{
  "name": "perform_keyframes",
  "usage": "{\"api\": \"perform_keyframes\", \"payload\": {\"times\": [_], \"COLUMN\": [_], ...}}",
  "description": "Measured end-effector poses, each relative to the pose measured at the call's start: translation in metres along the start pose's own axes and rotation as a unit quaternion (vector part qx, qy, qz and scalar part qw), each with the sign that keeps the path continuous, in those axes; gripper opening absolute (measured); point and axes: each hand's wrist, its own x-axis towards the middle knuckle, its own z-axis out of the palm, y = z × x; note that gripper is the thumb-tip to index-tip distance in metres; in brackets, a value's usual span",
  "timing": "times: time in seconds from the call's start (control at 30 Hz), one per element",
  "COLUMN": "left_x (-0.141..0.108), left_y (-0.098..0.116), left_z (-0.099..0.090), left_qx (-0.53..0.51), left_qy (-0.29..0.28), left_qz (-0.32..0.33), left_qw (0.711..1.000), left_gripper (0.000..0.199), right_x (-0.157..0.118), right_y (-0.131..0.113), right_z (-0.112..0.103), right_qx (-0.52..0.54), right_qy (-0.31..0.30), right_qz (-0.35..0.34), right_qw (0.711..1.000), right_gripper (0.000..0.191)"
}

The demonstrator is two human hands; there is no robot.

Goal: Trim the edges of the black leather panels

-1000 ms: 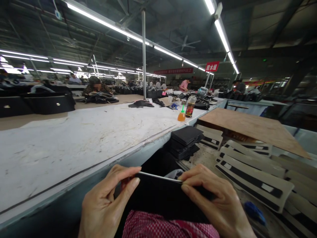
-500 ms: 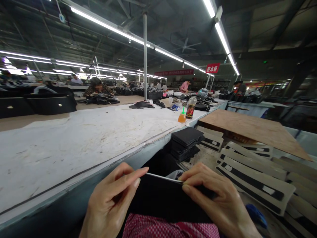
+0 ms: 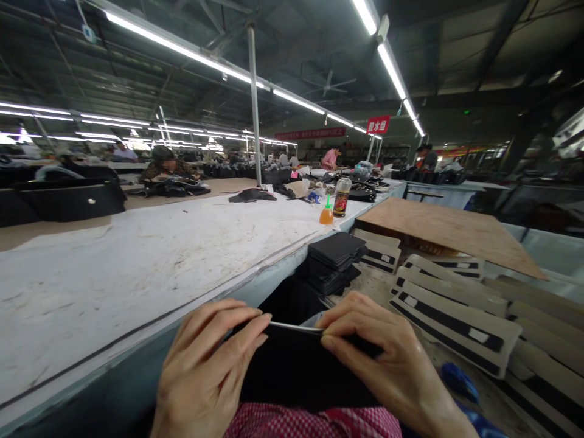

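Note:
A black panel (image 3: 301, 368) with a thin white strip along its upper edge lies over my lap, on checked red cloth. My left hand (image 3: 210, 359) pinches the left part of that edge between thumb and fingertips. At the right end of the visible strip, my right hand (image 3: 381, 347) is closed on the same edge, its fingers bent over the top and the thumb in front. A bit of grey material (image 3: 312, 320) shows just behind the panel by my right fingers.
Left and ahead runs a white-covered table (image 3: 150, 261), with a bottle of orange liquid (image 3: 326, 214) and a dark-labelled bottle (image 3: 341, 199). A stack of black pieces (image 3: 336, 252) sits beyond my hands. Right are pale panels with black strips (image 3: 456, 322) and a wooden board (image 3: 447, 231).
My left hand's fingers have come together over the panel's edge, where the index finger was stretched out before. My right hand keeps its pinch. The whole view has shifted slightly.

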Motion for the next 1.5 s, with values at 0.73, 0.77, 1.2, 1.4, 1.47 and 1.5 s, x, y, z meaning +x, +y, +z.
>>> {"api": "perform_keyframes", "payload": {"times": [0.73,0.77,1.2,1.4,1.47,1.5], "left_x": [-0.005,-0.006,-0.017,-0.022,-0.022,-0.022], "left_y": [0.018,0.016,-0.002,-0.018,-0.023,-0.024], "left_z": [0.033,0.036,0.051,0.038,0.032,0.029], "left_qx": [-0.096,-0.078,0.026,0.051,0.049,0.044], "left_qy": [-0.081,-0.073,-0.034,-0.026,-0.023,-0.023], "left_qz": [-0.034,-0.033,-0.039,-0.063,-0.076,-0.084], "left_qw": [0.992,0.994,0.998,0.996,0.996,0.995], "left_gripper": [0.033,0.033,0.019,0.022,0.026,0.028], "right_x": [0.016,0.014,-0.005,-0.017,-0.017,-0.016], "right_y": [0.025,0.026,0.04,0.034,0.039,0.042], "right_z": [0.002,0.007,0.006,-0.02,-0.02,-0.019], "right_qx": [0.025,-0.042,-0.052,-0.074,-0.089,-0.086], "right_qy": [-0.166,-0.143,-0.168,-0.125,-0.124,-0.114], "right_qz": [-0.018,-0.024,-0.043,0.036,0.043,0.042], "right_qw": [0.986,0.989,0.983,0.989,0.987,0.989], "right_gripper": [0.018,0.015,0.028,0.025,0.03,0.027]}}
